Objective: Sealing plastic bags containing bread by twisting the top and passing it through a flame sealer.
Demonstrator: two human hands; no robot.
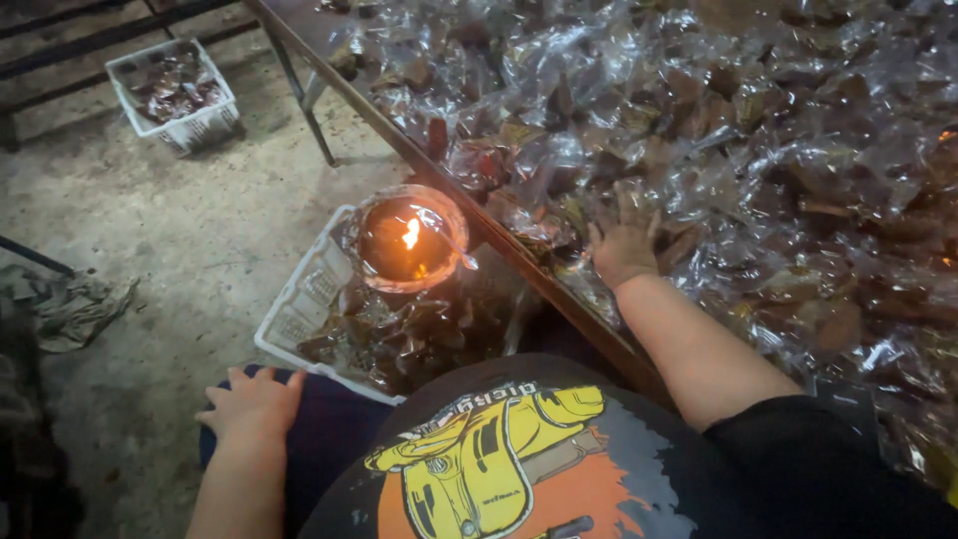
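A heap of small clear plastic packets (718, 130) with brown contents covers the table. My right hand (624, 240) lies flat on the packets near the table's front edge, fingers spread, gripping nothing that I can see. My left hand (249, 401) rests on my knee, fingers apart and empty. Between my hands a small lamp with a burning flame (411, 240) stands in a glass bowl above a white basket (289, 314) that holds more packets.
The table's wooden edge (479, 215) runs diagonally from top left to lower right. A second white basket (180, 95) with packets stands on the concrete floor at the top left. A crumpled cloth (75, 304) lies on the floor at the left.
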